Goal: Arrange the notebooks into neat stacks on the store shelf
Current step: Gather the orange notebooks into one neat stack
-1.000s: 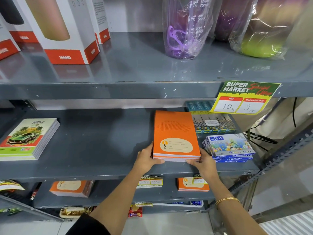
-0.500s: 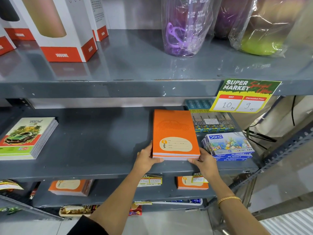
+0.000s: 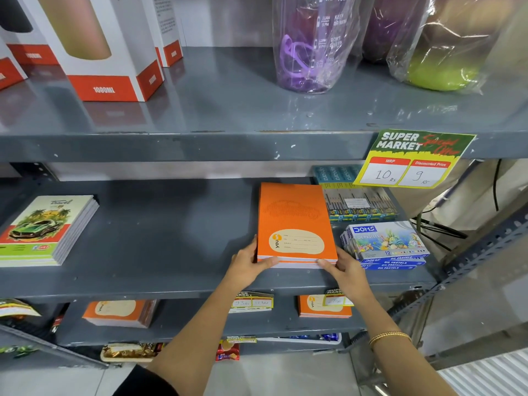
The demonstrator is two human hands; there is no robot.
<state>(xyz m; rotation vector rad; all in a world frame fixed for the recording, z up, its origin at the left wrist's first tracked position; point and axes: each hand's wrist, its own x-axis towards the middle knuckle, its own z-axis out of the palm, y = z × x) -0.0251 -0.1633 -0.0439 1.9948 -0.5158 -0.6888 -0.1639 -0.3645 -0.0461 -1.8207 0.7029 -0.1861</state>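
Notebooks are found in two stacks on the grey metal middle shelf (image 3: 171,247): at the far left, a squared pile of car-and-palm-tree covered notebooks (image 3: 43,230) is seen untouched, well apart from the rest. Right of centre, a stack of orange paper-covered notebooks (image 3: 295,224) is laid flat near the front edge, just beside blue oil-pastel boxes (image 3: 384,242). The left hand (image 3: 247,265) is pressed against the stack's near left corner, thumb along the front edge, and the right hand (image 3: 347,270) is set at the near right corner, fingers on the page edges; the stack is thus clasped between both hands rather than lifted. The edges already appear flush, so this pile is judged nearly finished; more orange notebooks on the lower shelf (image 3: 120,312) may yet need tidying. The stack's long axis is run from front to back, tilted slightly leftward at the rear, with the label end turned toward the person.
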